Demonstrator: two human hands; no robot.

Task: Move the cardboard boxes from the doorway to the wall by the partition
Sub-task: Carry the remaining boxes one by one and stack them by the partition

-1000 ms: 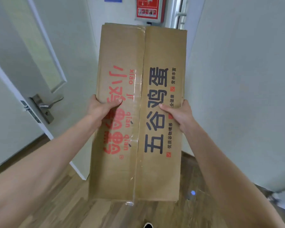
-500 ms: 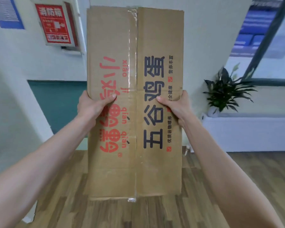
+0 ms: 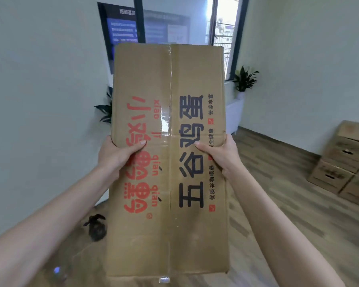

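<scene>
I hold a long cardboard box (image 3: 170, 79) out in front of me, its taped top face toward the camera, printed with red and black characters. My left hand (image 3: 114, 152) grips its left edge with the thumb lying on top. My right hand (image 3: 220, 154) grips the right edge the same way. The box hangs above the wooden floor and hides what is straight ahead. A stack of similar cardboard boxes (image 3: 344, 160) stands on the floor against the right wall.
A pale wall (image 3: 39, 100) runs along my left. Dark-framed glass panels (image 3: 160, 23) fill the far end. One potted plant (image 3: 244, 79) sits on a white ledge at the far right corner, another plant (image 3: 106, 108) peeks out left of the box. A small dark object (image 3: 96, 227) lies on the floor.
The view has swung round from the doorway past a wall with a red sign into the room. The box stays in both hands; the stack by the right wall has come into sight.
</scene>
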